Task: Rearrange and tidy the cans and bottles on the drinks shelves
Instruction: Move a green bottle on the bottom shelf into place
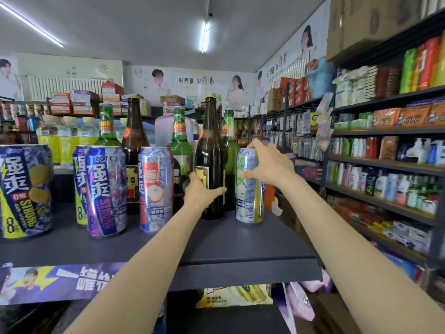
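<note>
Brown glass bottle (210, 150) stands gripped low by the left hand (201, 190); just right of it, the right hand (269, 162) clasps a green-white can (249, 194).

Stacked cardboard boxes (356, 22) top the right-hand shelving (385, 162) of toiletries.

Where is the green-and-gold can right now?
In the head view, the green-and-gold can stands at the shelf's right end, gripped by the right hand, just right of the brown bottle the left hand holds.
</note>
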### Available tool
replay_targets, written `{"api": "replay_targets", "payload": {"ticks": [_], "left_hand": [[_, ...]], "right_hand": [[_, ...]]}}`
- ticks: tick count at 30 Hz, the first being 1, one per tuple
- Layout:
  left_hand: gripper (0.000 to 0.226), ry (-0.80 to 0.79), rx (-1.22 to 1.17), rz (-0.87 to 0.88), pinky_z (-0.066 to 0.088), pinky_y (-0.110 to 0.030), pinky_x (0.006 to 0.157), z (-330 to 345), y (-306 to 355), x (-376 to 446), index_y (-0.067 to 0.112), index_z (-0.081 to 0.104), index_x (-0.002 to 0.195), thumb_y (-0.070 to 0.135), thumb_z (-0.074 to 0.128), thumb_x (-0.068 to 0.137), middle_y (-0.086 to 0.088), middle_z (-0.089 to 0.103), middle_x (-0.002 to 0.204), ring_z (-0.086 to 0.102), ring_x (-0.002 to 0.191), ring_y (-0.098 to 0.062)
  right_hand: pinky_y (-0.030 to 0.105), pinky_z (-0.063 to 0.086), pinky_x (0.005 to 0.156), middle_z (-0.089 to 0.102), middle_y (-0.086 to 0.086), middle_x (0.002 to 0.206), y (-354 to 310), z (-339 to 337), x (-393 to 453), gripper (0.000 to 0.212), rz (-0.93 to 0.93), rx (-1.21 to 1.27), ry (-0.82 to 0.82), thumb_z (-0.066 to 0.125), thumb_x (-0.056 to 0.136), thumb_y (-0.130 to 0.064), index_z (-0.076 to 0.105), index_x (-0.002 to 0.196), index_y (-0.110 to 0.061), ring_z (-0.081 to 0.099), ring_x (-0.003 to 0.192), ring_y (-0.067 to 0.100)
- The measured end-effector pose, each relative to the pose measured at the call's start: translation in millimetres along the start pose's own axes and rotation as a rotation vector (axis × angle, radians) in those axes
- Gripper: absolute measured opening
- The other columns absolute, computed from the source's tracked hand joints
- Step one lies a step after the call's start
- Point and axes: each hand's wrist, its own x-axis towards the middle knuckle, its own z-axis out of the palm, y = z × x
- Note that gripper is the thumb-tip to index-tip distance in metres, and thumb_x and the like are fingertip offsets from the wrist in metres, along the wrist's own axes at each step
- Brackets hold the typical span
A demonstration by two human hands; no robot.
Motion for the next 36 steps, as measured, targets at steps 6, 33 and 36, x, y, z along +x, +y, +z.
{"api": "replay_targets", "payload": {"ticks": [6,33,36], "left_hand": [[0.097,-0.011,0.039,-0.022,0.045,-0.037,0.095,-18.6,6.2,-13.6,0.012,0.026,0.138,0.039,0.083,0.064,-0.008,0.05,0.127,0.048,0.116,-0.027],[0.064,-0.076,-0.434,0.043,0.051,-0.045,0.091,-168.2,7.0,-129.4,0.025,0.054,0.11,0.03,0.085,0.054,0.003,0.069,0.104,0.066,0.097,-0.018],[0.107,-0.128,-0.452,-0.018,0.05,-0.044,0.092,-199.4,-9.8,-151.9,0.02,0.047,0.13,0.044,0.089,0.034,0.0,0.066,0.114,0.065,0.101,-0.019]], "right_hand": [[0.033,0.039,0.068,0.038,0.011,0.13,-12.2,7.4,-1.6,0.068,0.05,-0.028,0.095,0.072,0.076,-0.049,0.037,0.129,-0.025,0.055,0.095,0.032],[0.023,0.039,0.093,0.053,-0.001,0.122,-96.8,-2.6,-70.5,0.043,-0.247,0.796,0.201,0.061,0.089,-0.035,0.051,0.125,-0.014,0.052,0.11,0.013],[0.037,0.048,0.097,0.06,-0.003,0.115,-145.9,-13.9,-100.5,0.038,-0.32,1.101,-0.096,0.061,0.088,-0.039,0.055,0.12,-0.021,0.059,0.104,0.011]]}}
